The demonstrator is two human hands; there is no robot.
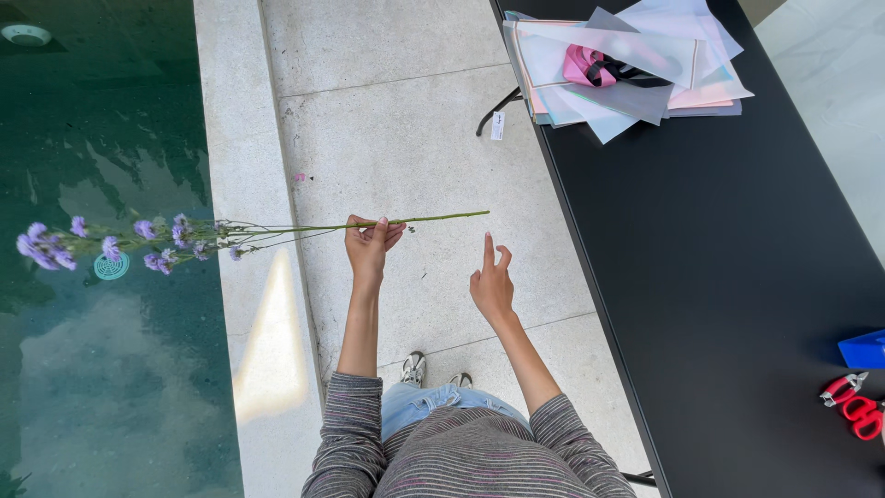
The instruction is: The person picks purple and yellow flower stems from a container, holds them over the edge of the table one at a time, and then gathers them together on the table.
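A person in a striped grey top is standing on pale stone paving between a dark green pool [101, 369] and a long black table [737, 277]. Their left hand [369, 244] is closing around a long green flower stem [304, 227], pinching it near its middle so that it is lying level; its small purple blooms [55, 247] are reaching out over the water, and the bare cut end is pointing toward the table. Their right hand [492, 284] is hovering just below that bare end, empty, with fingers loosely spread and the forefinger raised. On the table, sheets of wrapping paper [627, 65] with pink ribbon [585, 66] are lying at the far end; red scissors [853, 406] are lying nearer.
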